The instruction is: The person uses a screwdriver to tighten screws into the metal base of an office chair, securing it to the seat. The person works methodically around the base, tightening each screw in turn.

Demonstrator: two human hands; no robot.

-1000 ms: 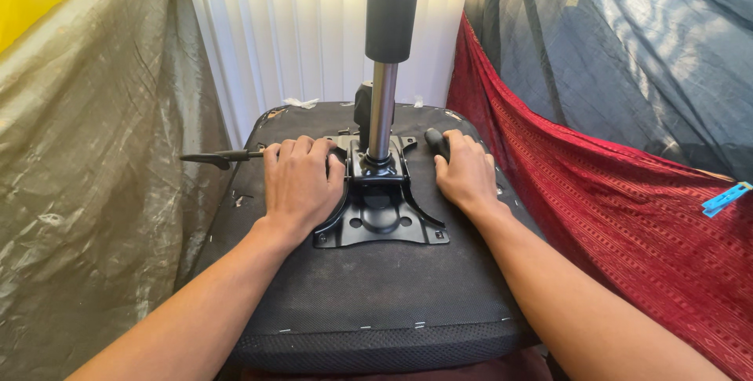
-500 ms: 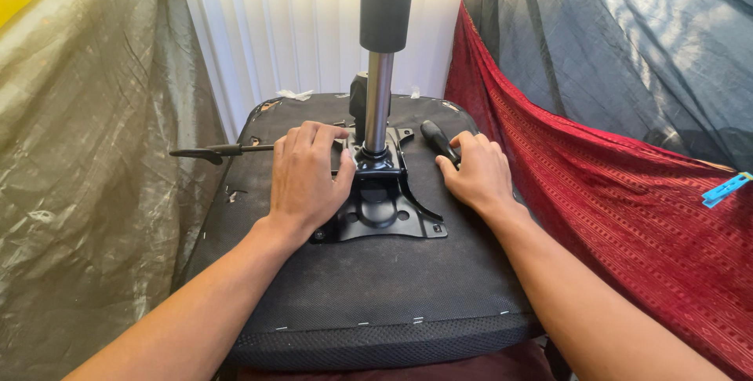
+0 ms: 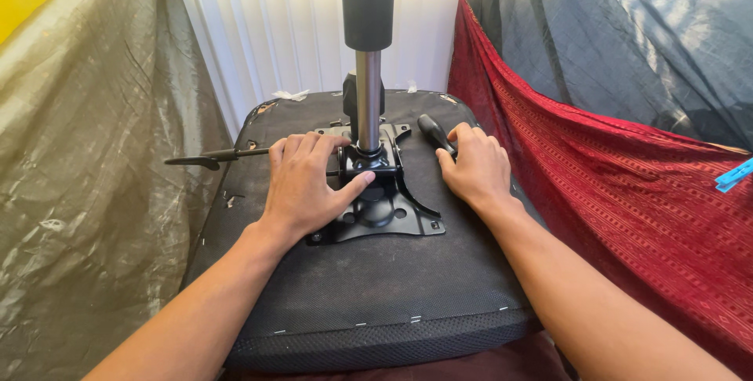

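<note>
Resting flat on the upturned underside of an office chair seat (image 3: 369, 287), the left hand (image 3: 306, 185) lies with fingers spread over the left wing of the black metal mechanism plate (image 3: 384, 212), its thumb reaching right to touch the raised middle of the plate. The right hand (image 3: 474, 169) sits to the right of the plate with its fingers curled around a black-handled tool (image 3: 435, 132); only the handle shows, slanting from the hand toward the far left, and I cannot tell what kind of tip it has.

The plate lies between the two hands, at the middle of the seat, and the gas lift column (image 3: 367, 59) rises from it, its long axis upright: a bright steel rod below, a thick black cylinder above that runs out of the top of the view. The left hand is the nearer one, already on the plate; the right is just beside its right edge, not touching it. A thin black lever (image 3: 212, 159) sticks out from the mechanism to the left, past the seat's edge.

No packages, labels or signs show. Around the seat hang a grey-olive sheet (image 3: 86, 193) on the left, a red woven cloth (image 3: 627, 216) on the right with a blue clothespin (image 3: 733, 175) at the right edge, dark plastic sheeting above that, and white vertical blinds (image 3: 267, 28) at the far side.
</note>
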